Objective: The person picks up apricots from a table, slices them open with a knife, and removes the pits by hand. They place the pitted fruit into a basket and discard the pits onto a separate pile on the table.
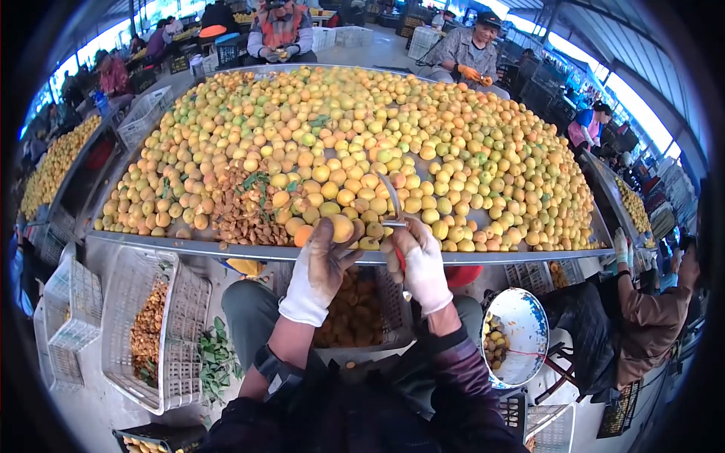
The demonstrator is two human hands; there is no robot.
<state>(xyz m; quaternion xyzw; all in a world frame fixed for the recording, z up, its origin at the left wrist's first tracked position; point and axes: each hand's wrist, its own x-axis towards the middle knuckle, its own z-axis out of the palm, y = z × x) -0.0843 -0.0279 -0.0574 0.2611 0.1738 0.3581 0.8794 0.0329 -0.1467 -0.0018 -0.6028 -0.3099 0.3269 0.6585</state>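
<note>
At the near edge of the metal table, my left hand, in a stained white glove, holds a yellow-orange fruit between thumb and fingers. Just right of it my right hand, also gloved, is closed round a tool with a red handle. A curved blade rises from that hand, and a short metal piece points toward the fruit. Whether the metal touches the fruit I cannot tell. Many yellow and orange fruits cover the table, with a pile of brown pits left of my hands.
Below the table edge, a crate of fruit pieces lies between my knees. White crates stand at the left, and a white basin at the right. Two people sit across the table; a co-worker is at the right.
</note>
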